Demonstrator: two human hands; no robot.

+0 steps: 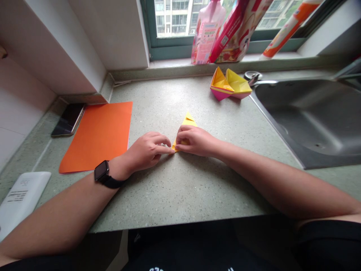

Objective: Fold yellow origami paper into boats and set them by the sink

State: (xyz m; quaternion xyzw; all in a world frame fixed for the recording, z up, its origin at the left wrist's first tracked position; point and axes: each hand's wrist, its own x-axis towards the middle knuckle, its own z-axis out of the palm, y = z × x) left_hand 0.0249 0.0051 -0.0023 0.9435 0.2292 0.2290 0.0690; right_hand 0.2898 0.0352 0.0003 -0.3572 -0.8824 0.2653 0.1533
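Observation:
A small folded yellow paper (188,121) lies on the speckled grey countertop (180,188) in the middle. My right hand (196,140) covers its near half, fingers curled and pressing it flat. My left hand (146,150), with a black watch on the wrist, pinches the paper's near left corner between thumb and forefinger. Only the far tip and a sliver at the corner of the yellow paper show. Two finished folded paper boats (229,87), yellow and pink, sit at the back by the sink.
An orange paper sheet (98,133) lies at the left, a dark phone (68,119) beyond it, a white device (19,199) at the near left. A steel sink (316,120) fills the right. Bottles and a pink pack (225,30) stand on the window sill.

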